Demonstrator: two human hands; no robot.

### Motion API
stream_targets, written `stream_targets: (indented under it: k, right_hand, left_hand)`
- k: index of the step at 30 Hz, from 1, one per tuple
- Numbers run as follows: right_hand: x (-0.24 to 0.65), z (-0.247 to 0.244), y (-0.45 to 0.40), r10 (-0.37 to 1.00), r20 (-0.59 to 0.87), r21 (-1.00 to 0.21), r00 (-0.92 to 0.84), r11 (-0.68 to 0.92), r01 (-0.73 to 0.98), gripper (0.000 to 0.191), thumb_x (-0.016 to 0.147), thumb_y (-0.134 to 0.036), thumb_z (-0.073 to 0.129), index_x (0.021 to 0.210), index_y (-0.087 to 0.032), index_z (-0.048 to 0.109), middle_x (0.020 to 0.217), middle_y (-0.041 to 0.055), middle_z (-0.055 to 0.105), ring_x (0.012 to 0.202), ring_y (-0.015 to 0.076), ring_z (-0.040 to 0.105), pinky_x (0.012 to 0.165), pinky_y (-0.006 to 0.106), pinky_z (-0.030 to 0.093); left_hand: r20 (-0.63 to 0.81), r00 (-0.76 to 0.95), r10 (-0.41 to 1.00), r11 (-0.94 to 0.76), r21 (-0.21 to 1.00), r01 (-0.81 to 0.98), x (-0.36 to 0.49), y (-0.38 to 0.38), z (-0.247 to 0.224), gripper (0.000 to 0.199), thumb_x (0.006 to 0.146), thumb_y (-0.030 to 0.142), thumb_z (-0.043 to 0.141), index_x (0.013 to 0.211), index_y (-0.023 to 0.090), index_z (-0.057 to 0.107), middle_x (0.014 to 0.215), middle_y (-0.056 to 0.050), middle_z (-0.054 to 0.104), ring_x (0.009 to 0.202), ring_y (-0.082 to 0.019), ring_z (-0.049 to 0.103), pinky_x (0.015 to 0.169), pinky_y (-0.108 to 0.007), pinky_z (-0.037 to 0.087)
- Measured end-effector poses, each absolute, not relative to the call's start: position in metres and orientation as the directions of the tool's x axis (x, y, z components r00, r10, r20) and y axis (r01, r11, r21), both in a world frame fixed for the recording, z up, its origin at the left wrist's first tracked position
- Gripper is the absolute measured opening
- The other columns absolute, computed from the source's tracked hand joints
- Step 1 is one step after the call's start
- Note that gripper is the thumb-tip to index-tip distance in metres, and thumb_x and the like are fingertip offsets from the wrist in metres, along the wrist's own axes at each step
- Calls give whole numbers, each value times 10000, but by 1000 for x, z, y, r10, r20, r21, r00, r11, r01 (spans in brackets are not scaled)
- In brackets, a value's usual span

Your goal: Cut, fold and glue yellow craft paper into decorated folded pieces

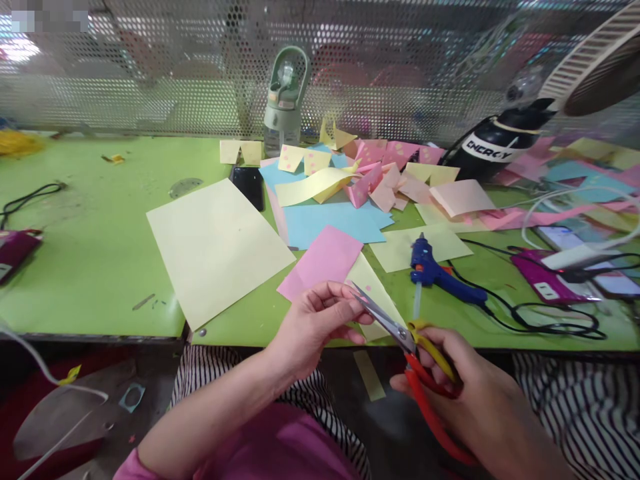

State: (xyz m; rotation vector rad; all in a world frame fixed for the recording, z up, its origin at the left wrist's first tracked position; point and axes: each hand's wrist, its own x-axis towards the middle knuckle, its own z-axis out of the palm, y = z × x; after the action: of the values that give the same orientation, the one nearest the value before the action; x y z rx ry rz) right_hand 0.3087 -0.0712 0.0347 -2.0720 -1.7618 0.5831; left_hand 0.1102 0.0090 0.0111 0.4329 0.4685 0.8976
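In my right hand (475, 383) is a pair of scissors (385, 315) with one yellow and one red handle. Its blades point up and left and lie nearly together. My left hand (320, 317) is closed in a pinch right at the blade tips; what its fingers hold is too small or hidden to make out. Just beyond the left hand lies a pink sheet of paper (325, 257), overlapping a pale yellow piece (383, 291) with small pink spots. A blue glue gun (427, 267) lies beyond the right hand, with a clear glue stick in it.
A large cream paper sheet (215, 257) lies left. Behind are a phone (249, 187), a green-lidded bottle (283, 113) and folded coloured papers (367, 180). At right are a fan (493, 143), cables and a purple packet (540, 275). A perforated metal screen (165, 80) borders the back.
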Motion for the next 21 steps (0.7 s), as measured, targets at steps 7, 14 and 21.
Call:
stream_targets:
  k: [7, 14, 21]
  right_hand:
    - [309, 34, -70, 989, -82, -516, 125, -149, 843, 551, 673, -701, 694, 1004, -272, 593, 656, -17, 677, 520, 200, 643, 474, 286, 511]
    - [313, 33, -71, 989, -61, -500, 133, -146, 854, 542, 632, -703, 718, 961, -285, 613, 629, -26, 672, 505, 198, 637, 461, 284, 499]
    - [312, 34, -71, 979, -73, -530, 188, -198, 824, 489, 599, -675, 733, 899, -302, 632, 569, -43, 672, 492, 209, 634, 480, 295, 493]
  left_hand:
    - [-182, 539, 822, 540, 547, -639, 112, 9, 11, 175, 747, 204, 816, 784, 134, 660, 733, 4, 686, 684, -82, 674, 536, -127, 566]
    - [-194, 538, 821, 544, 555, -630, 113, 10, 11, 190, 737, 217, 825, 778, 137, 658, 728, 4, 689, 679, -81, 672, 527, -123, 562]
    - [-205, 542, 815, 552, 562, -616, 114, 11, 9, 171, 749, 215, 816, 778, 134, 669, 730, -4, 698, 680, -88, 684, 518, -123, 559]
